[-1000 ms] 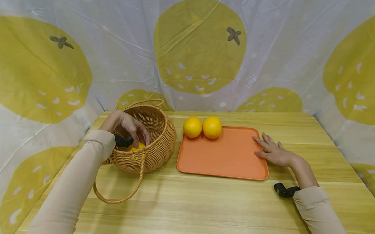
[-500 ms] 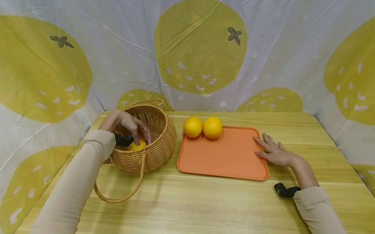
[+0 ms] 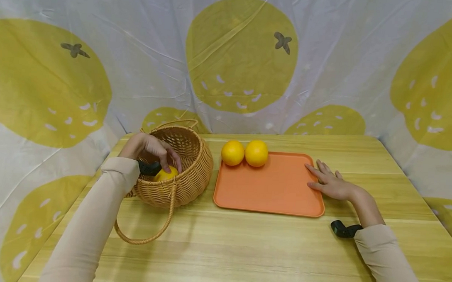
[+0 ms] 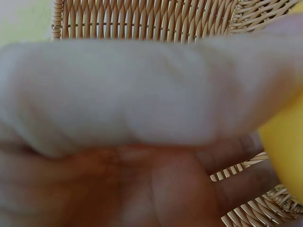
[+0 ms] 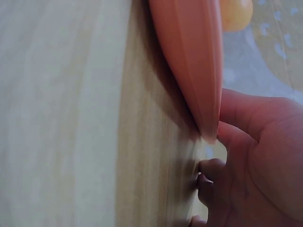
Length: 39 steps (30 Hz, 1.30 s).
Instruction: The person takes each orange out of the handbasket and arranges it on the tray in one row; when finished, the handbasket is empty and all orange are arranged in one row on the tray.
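Observation:
Inside the wicker basket [image 3: 196, 181] at the left, my left hand [image 3: 154, 151] grips an orange [image 3: 166, 174], thumb on the near side and fingers on the far side. The left wrist view shows the thumb close up, with part of that orange [image 4: 289, 146] at the right edge. On the right, my right hand [image 3: 334, 187] lies with spread fingers on the edge of the orange-coloured tray [image 3: 269, 190]. Its thumb and index finger touch the tray's rim, seen edge-on in the right wrist view. Two more oranges, a left one [image 3: 233, 153] and a right one [image 3: 256, 153], sit side by side at the tray's back left corner.
One basket handle [image 3: 147, 241] hangs down in front over the wooden table [image 3: 244, 249]; the other handle [image 3: 174, 121] leans back behind the rim. A fruit-print cloth [image 3: 240, 54] hangs behind and at both sides of the table.
The orange in my left hand has come up slightly in the basket, and more of it shows above the rim. My right hand and the tray have stayed put.

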Each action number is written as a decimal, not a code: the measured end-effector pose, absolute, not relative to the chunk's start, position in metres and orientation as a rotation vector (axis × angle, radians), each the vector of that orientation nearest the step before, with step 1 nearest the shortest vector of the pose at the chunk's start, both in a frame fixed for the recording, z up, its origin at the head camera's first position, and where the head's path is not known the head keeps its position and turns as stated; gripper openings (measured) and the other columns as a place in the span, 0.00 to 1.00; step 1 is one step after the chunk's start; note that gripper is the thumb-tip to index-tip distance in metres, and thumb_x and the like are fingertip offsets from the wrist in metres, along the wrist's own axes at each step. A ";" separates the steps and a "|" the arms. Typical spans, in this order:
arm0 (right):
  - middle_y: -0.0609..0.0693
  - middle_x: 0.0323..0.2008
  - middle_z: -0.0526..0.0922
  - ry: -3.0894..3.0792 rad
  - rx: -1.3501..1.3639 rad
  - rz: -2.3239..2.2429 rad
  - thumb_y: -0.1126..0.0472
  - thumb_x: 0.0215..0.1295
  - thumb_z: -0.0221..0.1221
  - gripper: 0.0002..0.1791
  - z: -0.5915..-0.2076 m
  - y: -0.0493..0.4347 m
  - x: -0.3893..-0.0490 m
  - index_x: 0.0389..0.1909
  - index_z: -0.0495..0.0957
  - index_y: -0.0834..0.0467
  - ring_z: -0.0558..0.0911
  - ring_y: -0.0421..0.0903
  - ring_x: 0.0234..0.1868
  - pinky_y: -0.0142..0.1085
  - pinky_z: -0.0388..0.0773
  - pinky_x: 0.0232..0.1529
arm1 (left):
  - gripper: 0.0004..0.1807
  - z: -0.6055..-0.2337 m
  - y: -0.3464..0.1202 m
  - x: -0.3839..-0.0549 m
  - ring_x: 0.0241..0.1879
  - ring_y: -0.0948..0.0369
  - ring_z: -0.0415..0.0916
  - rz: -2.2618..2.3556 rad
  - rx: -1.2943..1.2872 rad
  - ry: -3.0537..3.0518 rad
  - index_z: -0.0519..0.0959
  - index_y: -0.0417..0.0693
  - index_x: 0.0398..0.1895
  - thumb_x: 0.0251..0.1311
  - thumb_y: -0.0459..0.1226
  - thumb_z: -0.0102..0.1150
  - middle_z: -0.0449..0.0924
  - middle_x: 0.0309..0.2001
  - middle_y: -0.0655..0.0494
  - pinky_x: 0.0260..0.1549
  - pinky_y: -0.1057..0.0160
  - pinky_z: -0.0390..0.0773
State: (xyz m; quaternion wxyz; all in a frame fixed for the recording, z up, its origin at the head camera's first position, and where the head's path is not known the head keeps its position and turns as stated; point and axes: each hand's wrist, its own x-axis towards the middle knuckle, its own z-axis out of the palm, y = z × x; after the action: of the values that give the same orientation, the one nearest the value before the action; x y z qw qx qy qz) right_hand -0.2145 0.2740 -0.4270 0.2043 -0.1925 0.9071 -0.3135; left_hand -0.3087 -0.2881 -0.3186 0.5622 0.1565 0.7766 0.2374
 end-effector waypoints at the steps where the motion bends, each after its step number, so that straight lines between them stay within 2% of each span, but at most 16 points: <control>1: 0.73 0.80 0.26 2.530 -0.536 -0.876 0.46 0.81 0.51 0.43 -0.427 0.274 -0.214 0.83 0.44 0.64 0.26 0.73 0.80 0.74 0.18 0.69 | 0.21 -0.319 -0.288 -0.309 0.73 0.52 0.63 0.557 0.375 1.840 0.80 0.44 0.61 0.66 0.37 0.64 0.69 0.72 0.45 0.77 0.46 0.58; 5: 0.73 0.80 0.25 2.527 -0.535 -0.880 0.46 0.80 0.51 0.43 -0.428 0.274 -0.214 0.83 0.44 0.63 0.25 0.73 0.80 0.74 0.18 0.69 | 0.21 -0.320 -0.288 -0.312 0.67 0.57 0.69 0.550 0.443 1.879 0.79 0.41 0.62 0.66 0.35 0.63 0.72 0.68 0.47 0.71 0.51 0.67; 8: 0.73 0.80 0.26 2.529 -0.538 -0.878 0.47 0.80 0.51 0.43 -0.428 0.274 -0.214 0.83 0.44 0.63 0.25 0.73 0.80 0.74 0.18 0.69 | 0.22 -0.319 -0.289 -0.312 0.57 0.58 0.73 0.567 0.460 1.931 0.79 0.40 0.63 0.67 0.36 0.63 0.75 0.64 0.48 0.59 0.57 0.75; 12: 0.73 0.80 0.26 2.531 -0.537 -0.879 0.47 0.80 0.51 0.43 -0.427 0.273 -0.214 0.83 0.44 0.63 0.25 0.73 0.80 0.74 0.18 0.69 | 0.23 -0.317 -0.290 -0.312 0.45 0.59 0.74 0.631 0.405 2.004 0.77 0.41 0.64 0.67 0.36 0.63 0.78 0.56 0.50 0.46 0.60 0.79; 16: 0.73 0.80 0.26 2.533 -0.537 -0.877 0.47 0.80 0.51 0.43 -0.426 0.273 -0.214 0.83 0.44 0.64 0.26 0.73 0.80 0.74 0.18 0.69 | 0.23 -0.317 -0.290 -0.312 0.40 0.60 0.76 0.713 0.381 1.997 0.75 0.39 0.66 0.69 0.34 0.59 0.79 0.51 0.51 0.43 0.62 0.80; 18: 0.73 0.80 0.26 2.532 -0.536 -0.878 0.47 0.80 0.51 0.43 -0.425 0.273 -0.213 0.83 0.44 0.64 0.26 0.73 0.80 0.74 0.18 0.69 | 0.23 -0.318 -0.290 -0.313 0.41 0.61 0.76 0.749 0.372 1.963 0.74 0.38 0.67 0.71 0.34 0.58 0.79 0.53 0.49 0.43 0.63 0.80; 20: 0.73 0.80 0.26 2.529 -0.535 -0.879 0.47 0.80 0.51 0.43 -0.425 0.273 -0.213 0.83 0.44 0.64 0.25 0.73 0.79 0.74 0.18 0.69 | 0.24 -0.319 -0.290 -0.313 0.42 0.61 0.76 0.745 0.377 1.939 0.72 0.38 0.69 0.72 0.35 0.57 0.77 0.59 0.48 0.45 0.63 0.80; 25: 0.73 0.80 0.25 2.525 -0.534 -0.882 0.47 0.81 0.51 0.43 -0.426 0.273 -0.214 0.83 0.44 0.64 0.25 0.73 0.79 0.74 0.18 0.69 | 0.28 -0.320 -0.289 -0.312 0.51 0.61 0.73 0.683 0.443 1.933 0.69 0.39 0.74 0.73 0.35 0.60 0.64 0.74 0.45 0.51 0.63 0.78; 32: 0.73 0.80 0.26 2.527 -0.538 -0.880 0.46 0.81 0.51 0.43 -0.426 0.274 -0.214 0.83 0.44 0.63 0.25 0.73 0.79 0.74 0.18 0.69 | 0.27 -0.322 -0.290 -0.314 0.48 0.57 0.74 0.704 0.486 2.049 0.69 0.39 0.73 0.73 0.36 0.58 0.73 0.61 0.42 0.44 0.61 0.80; 39: 0.73 0.80 0.26 2.531 -0.538 -0.874 0.47 0.81 0.51 0.43 -0.426 0.273 -0.214 0.83 0.44 0.64 0.26 0.73 0.80 0.74 0.18 0.69 | 0.24 -0.322 -0.293 -0.316 0.61 0.52 0.69 0.671 0.586 2.134 0.70 0.39 0.72 0.76 0.36 0.54 0.68 0.71 0.39 0.53 0.58 0.76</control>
State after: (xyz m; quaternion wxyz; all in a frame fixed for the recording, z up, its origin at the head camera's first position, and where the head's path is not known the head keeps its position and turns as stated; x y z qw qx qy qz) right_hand -0.2139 0.2730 -0.4260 0.2036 -0.1928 0.9074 -0.3131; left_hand -0.3162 -0.2925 -0.3217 0.4029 0.2319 0.8446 0.2656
